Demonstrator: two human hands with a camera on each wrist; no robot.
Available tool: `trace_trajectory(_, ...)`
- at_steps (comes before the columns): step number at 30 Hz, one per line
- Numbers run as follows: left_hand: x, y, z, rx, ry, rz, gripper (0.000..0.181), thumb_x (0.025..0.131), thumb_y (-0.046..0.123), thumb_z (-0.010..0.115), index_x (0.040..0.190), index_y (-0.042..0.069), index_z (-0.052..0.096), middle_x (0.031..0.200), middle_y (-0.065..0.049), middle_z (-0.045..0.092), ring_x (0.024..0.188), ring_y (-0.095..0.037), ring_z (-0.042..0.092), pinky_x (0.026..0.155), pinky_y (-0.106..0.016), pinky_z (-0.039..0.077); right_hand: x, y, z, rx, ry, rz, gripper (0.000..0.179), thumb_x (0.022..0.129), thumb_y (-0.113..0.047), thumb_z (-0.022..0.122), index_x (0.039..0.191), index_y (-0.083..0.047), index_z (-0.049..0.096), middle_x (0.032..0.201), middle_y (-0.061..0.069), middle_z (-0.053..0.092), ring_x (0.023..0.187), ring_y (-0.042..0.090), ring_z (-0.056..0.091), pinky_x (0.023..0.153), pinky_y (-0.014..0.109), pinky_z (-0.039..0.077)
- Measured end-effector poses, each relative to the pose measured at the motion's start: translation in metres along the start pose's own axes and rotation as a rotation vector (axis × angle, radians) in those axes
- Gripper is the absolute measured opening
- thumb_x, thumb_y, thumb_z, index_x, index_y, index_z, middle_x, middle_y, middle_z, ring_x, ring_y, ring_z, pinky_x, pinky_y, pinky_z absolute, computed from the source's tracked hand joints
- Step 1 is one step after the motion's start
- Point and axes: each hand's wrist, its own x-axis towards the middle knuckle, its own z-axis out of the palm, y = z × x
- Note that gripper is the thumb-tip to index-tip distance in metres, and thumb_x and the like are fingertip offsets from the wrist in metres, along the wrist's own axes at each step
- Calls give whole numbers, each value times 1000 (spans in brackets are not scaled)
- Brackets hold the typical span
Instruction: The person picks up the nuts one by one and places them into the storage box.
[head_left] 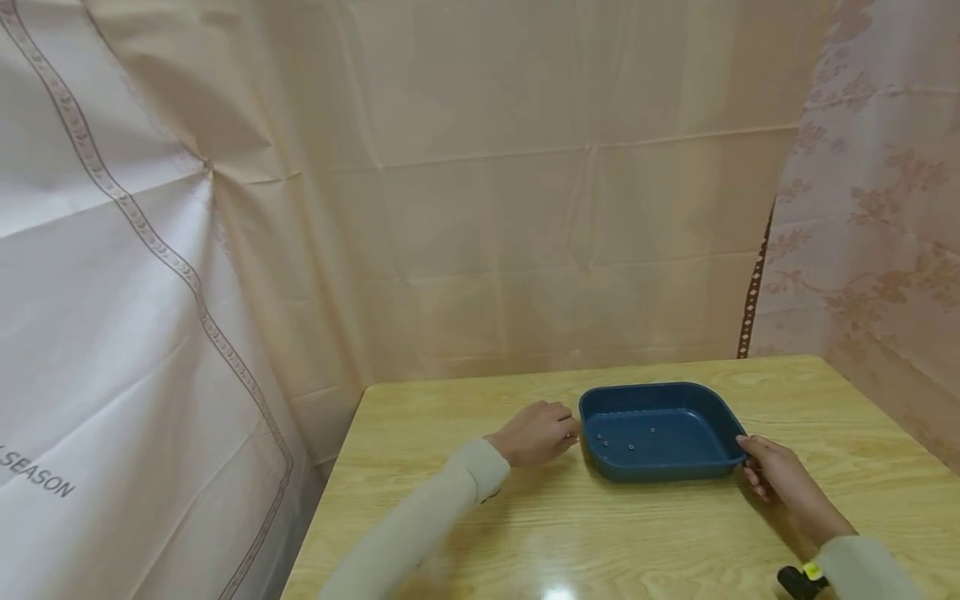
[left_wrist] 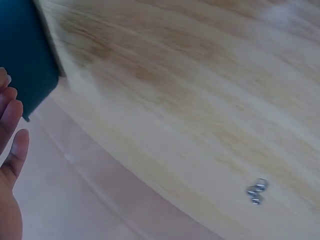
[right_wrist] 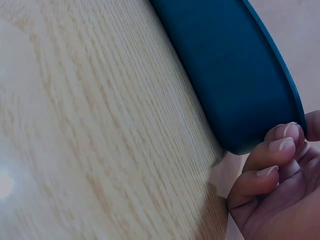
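Observation:
A blue rectangular tray (head_left: 660,473) rests on the table, with several small metal nuts (head_left: 631,447) scattered on its floor. My right hand (head_left: 780,475) pinches the tray's right front corner; in the right wrist view its curled fingers (right_wrist: 265,157) lie against the outer wall below the rim. Just outside the tray's left side is my left hand (head_left: 536,433), its fingers bent toward the rim. I cannot tell whether its fingertips hold anything. In the left wrist view, three shiny nuts (left_wrist: 257,191) sit clustered on the tabletop, apart from that hand.
The pale wood-grain table (head_left: 420,417) ends at a beige cloth (head_left: 480,250) hanging behind it. Patterned curtains hang at both sides. A black object with a yellow mark (head_left: 802,581) shows by the right sleeve, at the bottom edge of the head view.

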Motion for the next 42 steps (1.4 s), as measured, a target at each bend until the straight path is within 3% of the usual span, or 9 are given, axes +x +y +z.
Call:
trace_trajectory(12, -38, -15, 9, -42, -93, -67, 15, 104, 28, 65, 113, 18, 71, 107, 6, 68, 93, -8, 63, 81, -23, 51, 1, 3, 0, 32, 1, -12, 43, 112, -41, 37, 79, -14, 42, 63, -2, 47, 52, 11, 45, 50, 28, 42)
trace_trajectory(19, -66, -24, 10, -119, -174, -172, 22, 105, 30, 63, 119, 14, 68, 116, 1, 67, 104, -14, 64, 91, -29, 51, -2, 1, -1, 32, 3, -8, 45, 112, -43, 37, 78, -15, 44, 66, -3, 47, 54, 10, 45, 51, 27, 42)
trace_trajectory(24, -82, -31, 9, -127, -170, -223, 22, 104, 29, 64, 119, 13, 67, 114, 1, 67, 101, -14, 64, 93, -31, 52, -3, -1, 0, 36, 0, -14, 45, 112, -42, 36, 79, -14, 45, 67, -3, 47, 54, 9, 45, 51, 27, 42)
trace_trajectory(33, -110, -37, 14, -78, -135, -203, 20, 104, 29, 65, 114, 12, 70, 108, 0, 69, 94, -14, 64, 84, -31, 54, -1, 3, 1, 31, 9, 0, 43, 113, -41, 37, 79, -15, 45, 66, -2, 47, 53, 10, 44, 51, 27, 42)
trace_trajectory(42, -138, -46, 13, -119, -136, -307, 24, 100, 30, 70, 113, 10, 69, 105, 0, 66, 91, -14, 63, 86, -34, 54, -3, 0, 2, 36, -8, -8, 45, 112, -43, 36, 80, -14, 45, 66, -3, 47, 53, 10, 45, 51, 27, 42)
